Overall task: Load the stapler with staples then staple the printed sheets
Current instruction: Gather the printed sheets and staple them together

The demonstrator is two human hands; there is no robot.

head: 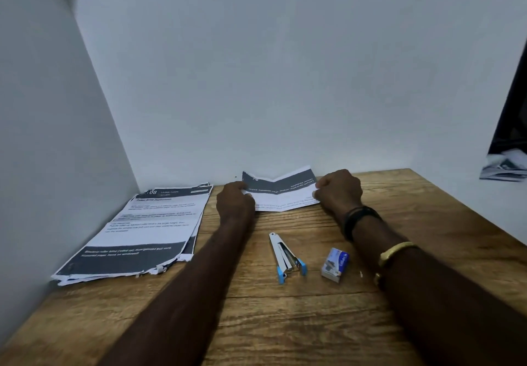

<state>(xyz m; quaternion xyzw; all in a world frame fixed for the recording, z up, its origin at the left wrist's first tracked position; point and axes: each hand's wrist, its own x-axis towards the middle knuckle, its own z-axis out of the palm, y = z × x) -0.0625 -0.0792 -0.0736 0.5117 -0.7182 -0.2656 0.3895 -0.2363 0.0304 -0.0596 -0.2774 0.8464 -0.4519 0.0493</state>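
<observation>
A set of printed sheets point(281, 193) lies creased against the back wall, its far edge curling up. My left hand point(234, 199) grips its left end and my right hand point(339, 191) grips its right end. Nearer me on the wooden table point(285, 323) lies a white and blue stapler point(286, 257), hinged open with its staple channel showing. To its right stands a small blue and grey box of staples point(335, 264). A thick stack of printed sheets point(148, 231) rests at the left by the side wall.
White walls close in the table at the back and the left. A tiny pale scrap point(361, 274) lies right of the staple box. At the far right, beyond the table's edge, a dark object with some papers point(504, 169) shows.
</observation>
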